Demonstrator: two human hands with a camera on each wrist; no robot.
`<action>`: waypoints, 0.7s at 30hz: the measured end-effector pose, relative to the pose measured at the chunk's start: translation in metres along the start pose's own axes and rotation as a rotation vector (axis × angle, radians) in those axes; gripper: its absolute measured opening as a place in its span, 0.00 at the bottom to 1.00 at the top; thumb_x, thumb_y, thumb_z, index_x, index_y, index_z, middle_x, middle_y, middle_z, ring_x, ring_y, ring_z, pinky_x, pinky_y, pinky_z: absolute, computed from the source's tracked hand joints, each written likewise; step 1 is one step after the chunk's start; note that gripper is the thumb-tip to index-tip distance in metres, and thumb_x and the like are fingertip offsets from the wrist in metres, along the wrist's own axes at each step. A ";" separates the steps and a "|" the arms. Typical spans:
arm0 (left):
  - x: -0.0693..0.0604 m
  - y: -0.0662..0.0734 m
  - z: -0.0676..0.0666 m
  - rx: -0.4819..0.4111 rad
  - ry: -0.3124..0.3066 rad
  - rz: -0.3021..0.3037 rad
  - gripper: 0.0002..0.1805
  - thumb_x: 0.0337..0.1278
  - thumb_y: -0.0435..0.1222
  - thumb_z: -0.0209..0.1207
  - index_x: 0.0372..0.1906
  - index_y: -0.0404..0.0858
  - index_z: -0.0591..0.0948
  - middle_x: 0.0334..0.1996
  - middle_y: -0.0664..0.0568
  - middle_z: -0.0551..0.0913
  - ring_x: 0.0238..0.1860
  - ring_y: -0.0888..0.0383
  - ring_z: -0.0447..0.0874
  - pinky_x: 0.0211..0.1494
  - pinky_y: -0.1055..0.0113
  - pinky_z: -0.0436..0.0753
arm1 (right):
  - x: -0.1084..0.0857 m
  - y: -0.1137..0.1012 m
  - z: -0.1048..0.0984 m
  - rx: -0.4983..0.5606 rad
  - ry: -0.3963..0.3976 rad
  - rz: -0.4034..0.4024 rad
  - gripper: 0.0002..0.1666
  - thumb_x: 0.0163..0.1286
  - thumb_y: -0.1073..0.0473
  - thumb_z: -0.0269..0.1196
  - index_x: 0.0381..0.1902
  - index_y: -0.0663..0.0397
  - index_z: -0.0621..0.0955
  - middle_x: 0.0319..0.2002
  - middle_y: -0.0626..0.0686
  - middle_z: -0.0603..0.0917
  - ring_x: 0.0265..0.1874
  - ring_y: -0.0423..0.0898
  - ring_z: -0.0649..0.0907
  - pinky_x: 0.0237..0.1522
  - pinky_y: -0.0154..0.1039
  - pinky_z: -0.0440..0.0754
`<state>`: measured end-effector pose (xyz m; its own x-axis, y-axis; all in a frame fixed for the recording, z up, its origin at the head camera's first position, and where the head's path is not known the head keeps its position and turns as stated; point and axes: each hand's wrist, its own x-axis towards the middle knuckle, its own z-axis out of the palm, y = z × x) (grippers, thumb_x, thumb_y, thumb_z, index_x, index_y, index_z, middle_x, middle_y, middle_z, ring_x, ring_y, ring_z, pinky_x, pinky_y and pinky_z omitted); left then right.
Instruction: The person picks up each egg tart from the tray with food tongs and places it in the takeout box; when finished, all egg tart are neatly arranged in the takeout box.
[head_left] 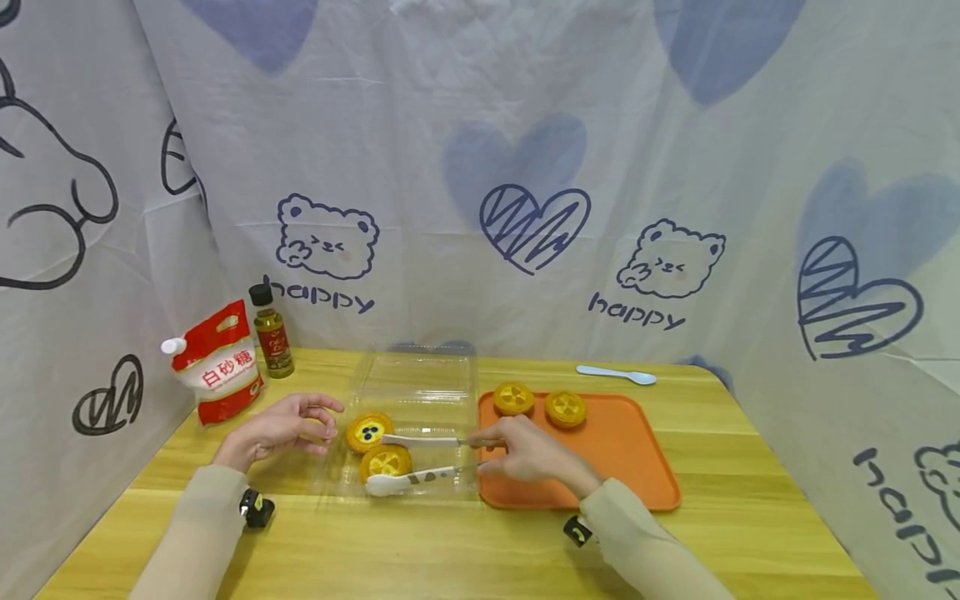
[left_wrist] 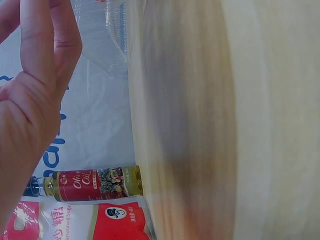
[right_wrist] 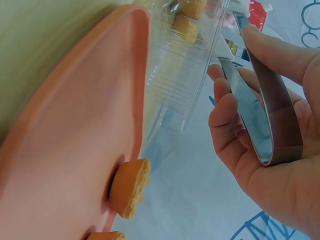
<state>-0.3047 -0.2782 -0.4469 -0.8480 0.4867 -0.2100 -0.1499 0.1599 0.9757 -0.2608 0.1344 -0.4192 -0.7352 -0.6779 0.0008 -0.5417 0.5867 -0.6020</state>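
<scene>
Left of centre in the head view, two tarts sit side by side in the clear box: the berry tart and, just below it, the yellow tart. The right hand holds the tongs by their metal end, arms parted. One white tip lies between the two tarts, the other along the lower edge of the yellow tart; I cannot tell whether either presses on it. The left hand, fingers loosely bent, holds nothing just left of the box. At right, two more tarts rest on the upper edge of the orange tray.

The tarts are probably light, with brittle crusts and soft, perhaps slippery tops. The crust wall, low and on opposite sides, looks the best place to take hold; a hard squeeze could crack it. The box seems thin and flimsy, likely to slide if bumped.
</scene>
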 end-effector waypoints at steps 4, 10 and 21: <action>0.000 0.001 0.000 -0.001 0.000 -0.003 0.32 0.59 0.25 0.59 0.65 0.22 0.59 0.38 0.48 0.78 0.38 0.55 0.82 0.44 0.60 0.88 | -0.001 0.001 -0.002 0.023 -0.013 0.027 0.25 0.67 0.54 0.65 0.63 0.44 0.79 0.60 0.47 0.81 0.52 0.47 0.83 0.56 0.43 0.82; 0.001 0.001 0.001 -0.004 0.003 -0.009 0.32 0.59 0.25 0.60 0.65 0.22 0.59 0.38 0.48 0.78 0.37 0.54 0.83 0.44 0.60 0.88 | -0.004 0.005 -0.010 0.024 -0.005 0.020 0.25 0.66 0.52 0.66 0.62 0.41 0.79 0.59 0.47 0.83 0.29 0.45 0.81 0.28 0.33 0.73; 0.000 0.001 0.000 -0.006 0.001 -0.011 0.32 0.60 0.26 0.60 0.65 0.23 0.59 0.38 0.48 0.77 0.38 0.54 0.83 0.45 0.59 0.88 | -0.009 0.016 -0.018 0.068 -0.022 -0.007 0.24 0.66 0.57 0.66 0.60 0.49 0.80 0.56 0.55 0.84 0.56 0.54 0.82 0.57 0.51 0.81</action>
<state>-0.3049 -0.2784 -0.4463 -0.8467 0.4843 -0.2203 -0.1621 0.1597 0.9738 -0.2705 0.1578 -0.4143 -0.7218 -0.6920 -0.0117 -0.5175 0.5508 -0.6548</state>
